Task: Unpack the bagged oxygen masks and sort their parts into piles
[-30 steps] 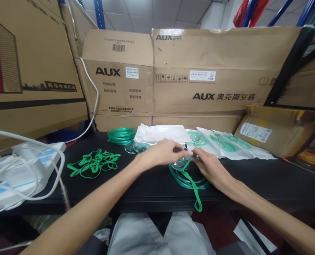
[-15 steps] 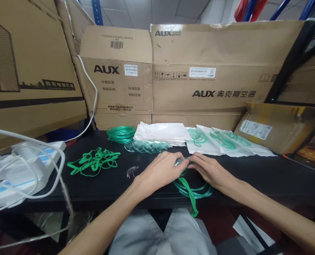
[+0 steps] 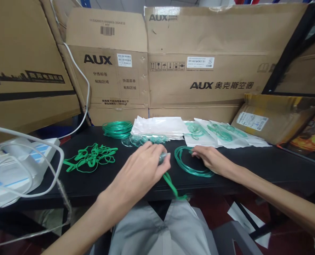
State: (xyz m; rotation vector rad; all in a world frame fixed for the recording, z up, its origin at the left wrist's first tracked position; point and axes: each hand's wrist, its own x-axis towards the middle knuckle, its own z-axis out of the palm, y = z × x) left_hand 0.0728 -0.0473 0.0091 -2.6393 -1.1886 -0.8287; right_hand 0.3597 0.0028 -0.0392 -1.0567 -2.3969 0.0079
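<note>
My left hand (image 3: 147,164) is closed round a small clear mask-like piece (image 3: 162,158), mostly hidden by the fingers. A green elastic strap (image 3: 171,183) hangs from it over the table's front edge. To the right, my right hand (image 3: 206,156) pinches the end of a coil of green tubing (image 3: 186,168) lying on the black table (image 3: 141,184). Behind my left hand lies a row of clear cup-shaped pieces (image 3: 149,139). Tangled green straps (image 3: 92,157) lie at the left, with another coil of green tubing (image 3: 117,129) behind them.
A stack of white pouches (image 3: 159,126) stands at the back middle. Pouches holding green tubing (image 3: 219,132) spread to its right. A white power strip with cables (image 3: 16,170) is at the left. Cardboard boxes (image 3: 200,81) line the back, and a taped carton (image 3: 269,117) sits back right.
My hands have moved apart. The left went left with the clear piece and its strap; the tubing coil now shows on the table beside my right hand. The view has shifted slightly.
</note>
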